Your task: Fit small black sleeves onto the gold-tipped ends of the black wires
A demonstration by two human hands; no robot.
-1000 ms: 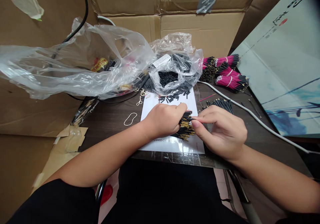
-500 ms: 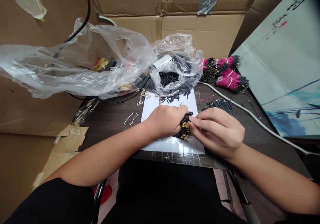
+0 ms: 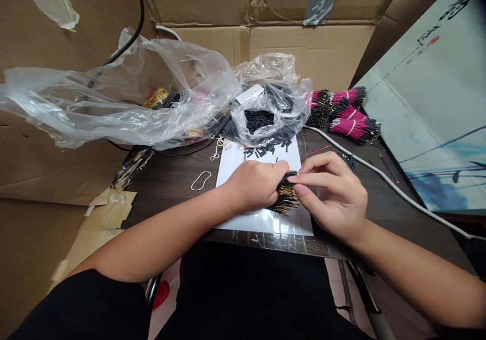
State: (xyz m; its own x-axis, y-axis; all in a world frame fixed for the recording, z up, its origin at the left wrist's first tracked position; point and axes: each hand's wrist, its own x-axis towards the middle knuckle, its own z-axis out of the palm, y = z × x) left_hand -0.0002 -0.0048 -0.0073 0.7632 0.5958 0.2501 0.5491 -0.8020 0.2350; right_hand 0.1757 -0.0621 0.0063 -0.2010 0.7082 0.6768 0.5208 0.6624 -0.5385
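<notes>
Over white sheet (image 3: 228, 163): left hand (image 3: 252, 185) grips gold-tipped black bundle (image 3: 285, 201); right hand (image 3: 330, 193) fingertips pinch at its far end.

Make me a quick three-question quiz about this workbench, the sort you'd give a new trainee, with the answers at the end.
1. What does the left hand grip?
A) a pair of scissors
B) a bundle of black pieces with gold-coloured ends
C) a roll of tape

2. True or false: the pink bundles lie to the right of the clear plastic bag of small black pieces.

3. Fill in the blank: loose short black pieces lie on a sheet of white ____.

Key: 1. B; 2. True; 3. paper
</notes>
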